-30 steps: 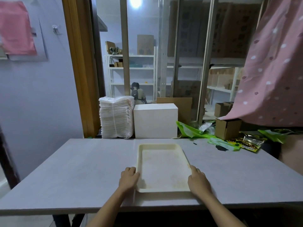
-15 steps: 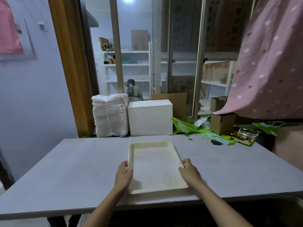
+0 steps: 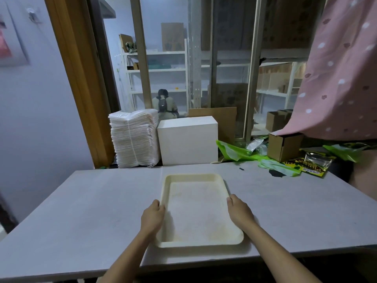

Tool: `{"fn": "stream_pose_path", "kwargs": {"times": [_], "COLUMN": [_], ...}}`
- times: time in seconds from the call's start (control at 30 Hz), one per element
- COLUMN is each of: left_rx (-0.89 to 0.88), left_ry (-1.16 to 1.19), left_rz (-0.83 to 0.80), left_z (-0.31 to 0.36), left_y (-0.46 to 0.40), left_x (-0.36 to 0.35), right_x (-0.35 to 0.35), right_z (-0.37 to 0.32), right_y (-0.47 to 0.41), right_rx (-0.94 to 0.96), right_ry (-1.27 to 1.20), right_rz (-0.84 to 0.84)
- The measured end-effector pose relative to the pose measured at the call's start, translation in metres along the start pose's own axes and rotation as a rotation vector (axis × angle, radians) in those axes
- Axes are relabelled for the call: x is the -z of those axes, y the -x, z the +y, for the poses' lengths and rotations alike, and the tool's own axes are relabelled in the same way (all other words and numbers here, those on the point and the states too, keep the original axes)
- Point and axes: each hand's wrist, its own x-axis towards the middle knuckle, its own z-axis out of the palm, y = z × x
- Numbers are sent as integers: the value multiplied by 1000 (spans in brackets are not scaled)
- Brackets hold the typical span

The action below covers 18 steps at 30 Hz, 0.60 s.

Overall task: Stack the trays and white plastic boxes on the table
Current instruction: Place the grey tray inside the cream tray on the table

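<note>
**Cream tray held by both long edges at the table's near side**

The cream plastic tray point(image 3: 199, 209) is gripped on its left rim by the left hand point(image 3: 152, 217) and on its right rim by the right hand point(image 3: 239, 210), fingers curled over each edge, probably so it stays level and square. It lies low in the frame's centre on the grey table point(image 3: 91, 211). A stack of white trays point(image 3: 134, 138) and a white box point(image 3: 187, 140) are seen beyond the far edge, at centre frame.

You have one cream tray point(image 3: 201, 209) on the counter point(image 3: 81, 211), one white box point(image 3: 187, 141) at 12 o'clock, one stack of white sheets point(image 3: 134, 139) at 11, one small cardboard box point(image 3: 284, 147) at 2.
</note>
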Motion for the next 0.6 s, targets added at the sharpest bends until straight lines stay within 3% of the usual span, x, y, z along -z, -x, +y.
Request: {"fn": "stream_pose_path", "kwargs": {"times": [0.4, 0.6], "left_rx": [15, 26], "left_ry": [-55, -87], "left_rz": [70, -55], "left_z": [0, 8], "left_y": [8, 10], "left_x": [-5, 11], "right_x": [0, 13], "right_z": [3, -1], "right_y": [-2, 1], "right_rx": [39, -14], "right_ry": [52, 16], "right_rz": [15, -82]}}
